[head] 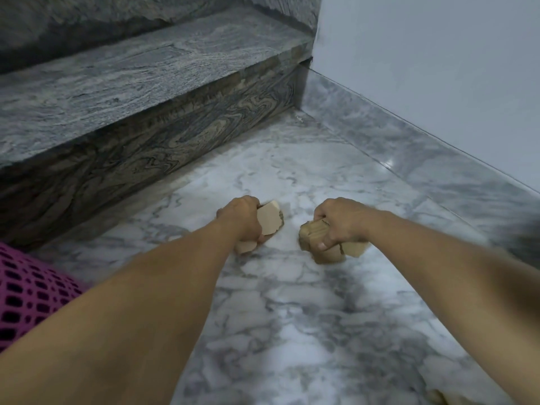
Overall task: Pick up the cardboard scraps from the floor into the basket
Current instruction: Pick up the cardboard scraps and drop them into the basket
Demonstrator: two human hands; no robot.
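My left hand (241,219) grips a bunch of pale cardboard scraps (270,219) just above the marble floor, with pieces sticking out to its right and below it. My right hand (342,222) grips another bunch of brown corrugated cardboard scraps (314,233), which poke out on the left and under the fingers. The two hands are side by side, a short gap apart. A purple mesh basket (26,293) shows at the left edge, partly hidden behind my left forearm.
A dark granite stair step (131,92) rises behind and to the left of the hands. A pale wall with a marble skirting (409,147) runs along the right. White-grey marble floor (306,317) spreads below. A brownish scrap (447,399) lies at the bottom right edge.
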